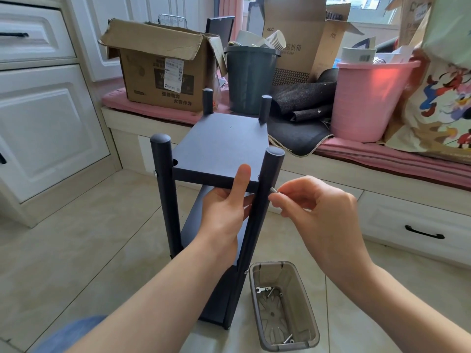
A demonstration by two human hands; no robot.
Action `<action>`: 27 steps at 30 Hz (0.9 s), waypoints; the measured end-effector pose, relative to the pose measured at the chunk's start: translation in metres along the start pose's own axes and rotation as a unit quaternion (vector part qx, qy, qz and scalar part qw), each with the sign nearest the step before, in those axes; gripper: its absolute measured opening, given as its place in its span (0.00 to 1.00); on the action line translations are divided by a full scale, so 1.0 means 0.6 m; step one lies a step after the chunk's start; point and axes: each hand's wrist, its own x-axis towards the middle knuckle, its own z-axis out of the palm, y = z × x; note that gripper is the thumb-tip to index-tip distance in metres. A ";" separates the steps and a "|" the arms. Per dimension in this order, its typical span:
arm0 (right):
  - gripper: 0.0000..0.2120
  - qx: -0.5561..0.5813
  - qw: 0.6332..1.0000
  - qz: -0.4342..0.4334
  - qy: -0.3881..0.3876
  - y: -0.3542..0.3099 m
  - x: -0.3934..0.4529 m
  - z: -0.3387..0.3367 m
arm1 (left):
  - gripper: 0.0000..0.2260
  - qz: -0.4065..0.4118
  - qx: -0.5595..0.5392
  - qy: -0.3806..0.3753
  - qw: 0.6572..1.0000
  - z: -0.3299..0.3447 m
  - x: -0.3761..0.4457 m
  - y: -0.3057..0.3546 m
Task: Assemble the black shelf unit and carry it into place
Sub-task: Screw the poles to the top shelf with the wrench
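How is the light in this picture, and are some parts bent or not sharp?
Head view: soft daylight from the window behind; the pink bucket glows; straight cabinet lines bow from the wide lens; shelf, left hand and right hand are sharp; the far posts look slightly soft.

One view only, head cam, worn by the person, looking forward and down, wide-angle w/ edges bowing. It sits close above the shelf unit (224,159), which stands upright at frame centre on the tiled floor (76,238). Both forearms come in from the bottom edge, left hand (226,205) and right hand (313,207) very near the lens, approx. mid-frame. Small grey bin (285,309) lies just below, almost under the cam. Farther off, facing ahead: window bench (382,164) across the upper half, white cabinets (38,98) along the left edge. No second view, so no overlap to report.
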 end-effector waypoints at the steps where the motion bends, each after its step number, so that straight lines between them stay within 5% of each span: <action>1: 0.04 0.002 1.000 0.000 0.001 0.001 0.000 0.000 | 0.15 -0.002 0.003 0.002 1.000 0.000 0.000 0.000; 19: 0.07 0.004 1.000 -0.005 -0.002 0.002 0.001 0.005 | 0.18 -0.017 -0.001 0.037 0.999 -0.006 0.006 -0.005; 27: 0.08 -0.064 0.990 -0.123 0.017 0.003 0.001 0.005 | 0.30 -0.021 -0.005 0.053 0.998 -0.001 0.004 0.000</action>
